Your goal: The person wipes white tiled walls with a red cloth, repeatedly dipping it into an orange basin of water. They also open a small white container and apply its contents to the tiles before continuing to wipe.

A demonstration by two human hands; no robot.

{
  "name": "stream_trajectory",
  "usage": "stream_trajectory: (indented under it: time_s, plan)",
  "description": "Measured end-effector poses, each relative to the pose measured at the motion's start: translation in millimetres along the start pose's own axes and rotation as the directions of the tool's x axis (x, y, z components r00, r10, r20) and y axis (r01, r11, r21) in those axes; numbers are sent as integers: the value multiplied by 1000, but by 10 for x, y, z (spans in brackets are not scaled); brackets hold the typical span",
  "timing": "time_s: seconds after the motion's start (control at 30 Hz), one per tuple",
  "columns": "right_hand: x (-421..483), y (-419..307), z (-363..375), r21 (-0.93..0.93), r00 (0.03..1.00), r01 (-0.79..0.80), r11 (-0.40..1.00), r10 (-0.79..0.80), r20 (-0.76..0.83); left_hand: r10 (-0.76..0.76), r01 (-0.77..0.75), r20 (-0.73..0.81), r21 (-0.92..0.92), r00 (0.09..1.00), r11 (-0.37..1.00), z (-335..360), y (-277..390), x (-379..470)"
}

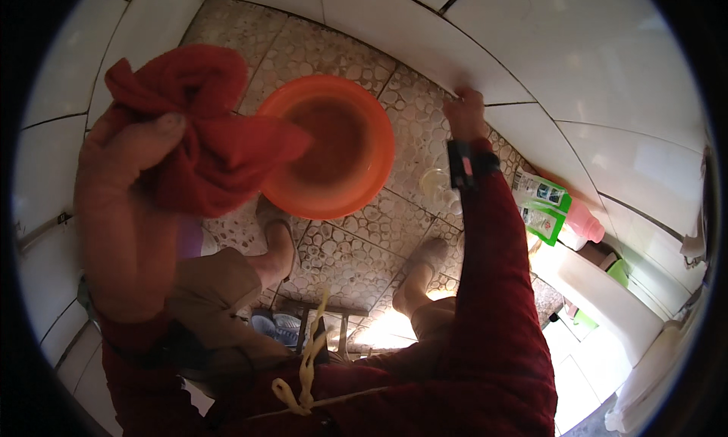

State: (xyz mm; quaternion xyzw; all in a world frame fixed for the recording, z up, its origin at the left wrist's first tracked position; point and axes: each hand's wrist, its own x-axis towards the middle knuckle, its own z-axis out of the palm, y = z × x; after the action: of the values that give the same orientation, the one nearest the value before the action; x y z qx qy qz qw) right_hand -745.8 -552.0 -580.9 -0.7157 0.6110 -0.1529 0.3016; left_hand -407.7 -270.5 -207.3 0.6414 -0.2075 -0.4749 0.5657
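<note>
My left hand [128, 152] grips a bunched red cloth [210, 141], raised high at the left of the view; one corner of the cloth overlaps the rim of an orange plastic basin [384, 147]. The basin stands on the floor and looks dark inside, its contents not clear. Beyond it to the right, my right hand [467, 115] is close to the foot of the white tiled wall, its fingers curled and blurred. Whether those fingers hold something small cannot be told. A dark band is on the right wrist. Near that wrist a clear plastic item [438, 188] lies on the floor.
White wall tiles [569, 56] border the pebble-patterned floor [352, 255]. On the right are a green and white pouch [540, 203], a pink bottle [583, 219] and a white ceramic fixture [603, 300]. Grey slippers [278, 326] and a low stool [341, 329] are near my legs.
</note>
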Motion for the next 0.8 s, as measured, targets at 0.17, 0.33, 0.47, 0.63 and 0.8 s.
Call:
stream_trajectory:
  time_s: [0.17,0.33,0.47,0.63,0.8]
  plan:
    - [140,-729,843,-164,881,469,868,-472,21,-26,26,9,43,1000,999,15,-51,9]
    - [130,-1022,873,-76,967,251,965,-246,73,-44,44,54,2,998,999,128,-96,12]
    - [47,-303,119,95,995,-97,991,96,16,15,-13,93,-25,996,1000,62,-54,7]
    - [-33,86,50,-86,989,-81,993,69,-134,33,-34,28,62,999,998,148,-78,-52]
    - [11,-676,575,119,961,253,960,-235,-144,-29,24,98,47,995,999,485,-83,-109]
